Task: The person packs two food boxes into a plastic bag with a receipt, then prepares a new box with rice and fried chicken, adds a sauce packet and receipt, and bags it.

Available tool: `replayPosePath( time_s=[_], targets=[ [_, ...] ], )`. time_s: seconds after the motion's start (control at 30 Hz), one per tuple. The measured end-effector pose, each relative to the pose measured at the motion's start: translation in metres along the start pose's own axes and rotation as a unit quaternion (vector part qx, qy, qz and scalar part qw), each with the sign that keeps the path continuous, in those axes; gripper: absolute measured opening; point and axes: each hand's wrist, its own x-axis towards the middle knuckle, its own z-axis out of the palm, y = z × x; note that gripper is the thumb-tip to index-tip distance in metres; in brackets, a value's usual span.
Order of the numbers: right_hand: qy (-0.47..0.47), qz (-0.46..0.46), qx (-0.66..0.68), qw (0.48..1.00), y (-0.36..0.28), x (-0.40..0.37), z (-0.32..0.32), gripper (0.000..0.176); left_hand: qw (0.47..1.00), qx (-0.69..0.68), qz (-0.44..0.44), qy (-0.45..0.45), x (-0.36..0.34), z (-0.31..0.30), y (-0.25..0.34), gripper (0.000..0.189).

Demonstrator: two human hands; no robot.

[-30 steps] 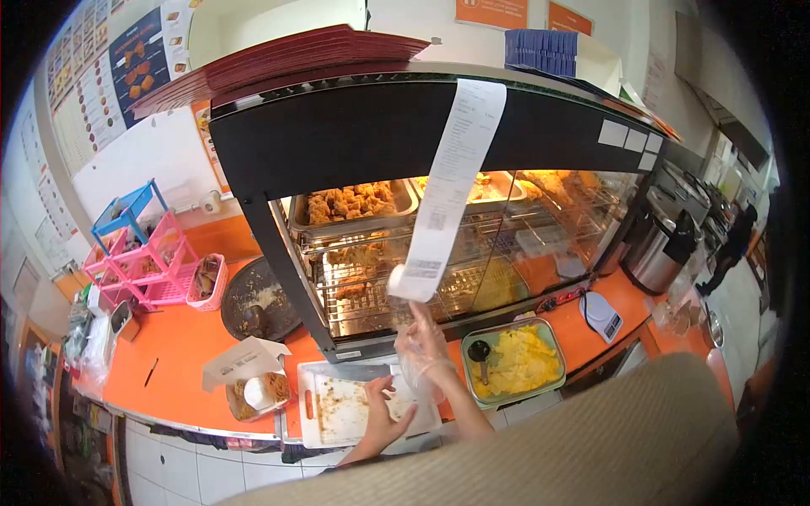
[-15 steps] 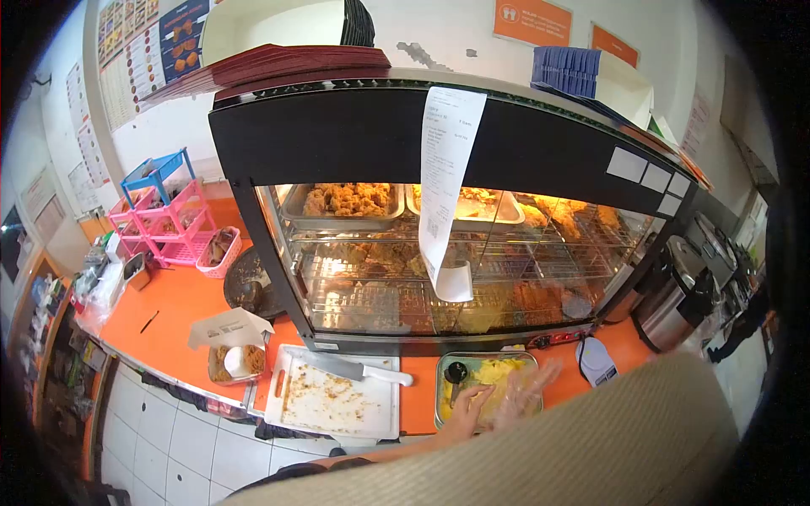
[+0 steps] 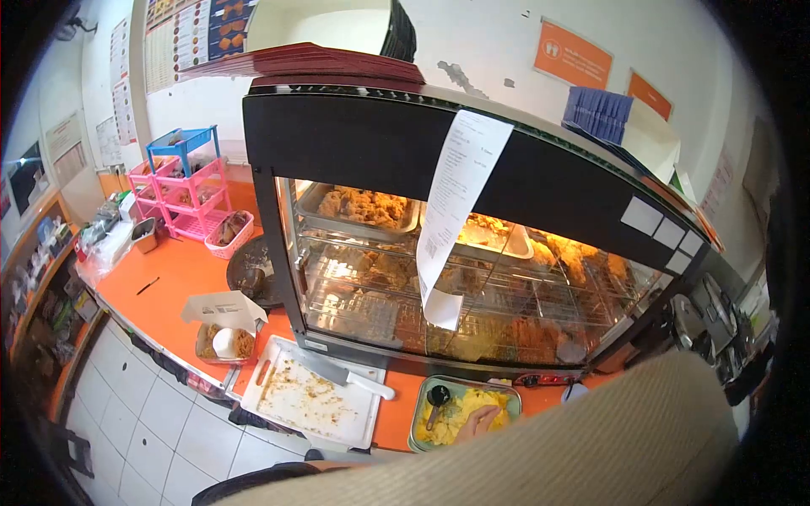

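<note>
My left hand (image 3: 479,423) is partly in view over the near part of a tray (image 3: 414,437) of yellow food (image 3: 488,398). Its fingers look bent and close together; beige ribbed cloth (image 3: 540,447) covers the rest, and I cannot make out what they hold. That cloth also hides my right hand. A black-headed scoop (image 3: 438,395) rests in the tray's left part. To the left, a knife (image 3: 346,374) with a white handle lies on a white cutting board (image 3: 359,428) strewn with crumbs.
An open carton (image 3: 224,314) holds white rice and fried pieces. A heated glass cabinet (image 3: 337,110) with fried food stands behind the board, a paper receipt (image 3: 456,194) hanging down its front. Pink baskets (image 3: 194,198) and a dark stone mortar (image 3: 253,282) are farther left.
The view has turned, shifting the tray and board lower and left. My right hand, in clear plastic beside my left hand before, is now hidden behind the cloth. Less of my left hand shows.
</note>
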Motion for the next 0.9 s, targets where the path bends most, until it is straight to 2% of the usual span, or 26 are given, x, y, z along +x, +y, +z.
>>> replayPosePath(
  time_s=[0.1,0.2,0.33,0.4,0.43,0.53,0.63,0.67,0.73,0.8,0.83,0.87,0.9],
  targets=[
    [-0.020,0.005,-0.001,1.000,0.003,-0.002,0.000,0.048,0.998,0.053,0.014,0.009,0.022,-0.008,-0.015,0.074],
    [-0.034,0.010,-0.003,0.999,0.005,-0.004,-0.002,0.042,0.986,0.160,0.045,0.031,0.025,-0.024,-0.036,0.062],
    [-0.052,0.017,-0.002,0.999,0.008,-0.009,-0.004,0.035,0.988,0.139,-0.038,0.052,0.036,-0.038,-0.064,0.067],
    [-0.065,0.018,0.004,0.998,0.007,-0.013,-0.005,0.031,0.977,0.194,-0.039,0.077,0.062,-0.066,-0.048,0.069],
    [-0.070,0.015,0.006,0.997,0.005,-0.015,-0.006,0.030,0.975,0.210,-0.069,0.028,0.070,-0.073,-0.049,0.076],
    [-0.098,-0.019,0.025,0.995,-0.010,-0.011,-0.008,0.025,0.935,0.319,-0.117,-0.103,0.075,-0.079,-0.028,0.081],
    [-0.130,-0.160,0.072,0.976,-0.067,0.019,-0.003,0.021,0.893,0.432,-0.034,-0.119,0.050,-0.075,-0.027,0.085],
    [-0.125,-0.269,0.052,0.954,-0.098,0.036,0.004,0.019,0.903,0.404,-0.051,-0.138,0.046,-0.079,-0.025,0.078],
    [-0.116,-0.335,0.046,0.934,-0.161,0.054,0.027,0.024,0.918,0.345,-0.081,-0.176,0.037,-0.087,-0.021,0.064],
    [-0.092,-0.450,0.035,0.888,-0.198,0.082,0.057,0.029,0.956,0.204,-0.015,-0.211,0.027,-0.099,-0.050,0.045],
    [-0.087,-0.450,0.052,0.888,-0.217,0.089,0.073,0.030,0.965,0.132,0.018,-0.227,0.020,-0.110,-0.061,0.037],
    [-0.082,-0.448,0.069,0.888,-0.231,0.092,0.088,0.031,0.973,0.061,-0.055,-0.217,0.014,-0.129,-0.052,0.030],
    [-0.110,-0.405,0.128,0.898,-0.236,0.094,0.102,0.031,0.970,-0.011,-0.127,-0.205,0.012,-0.155,-0.036,0.024]
  ],
)
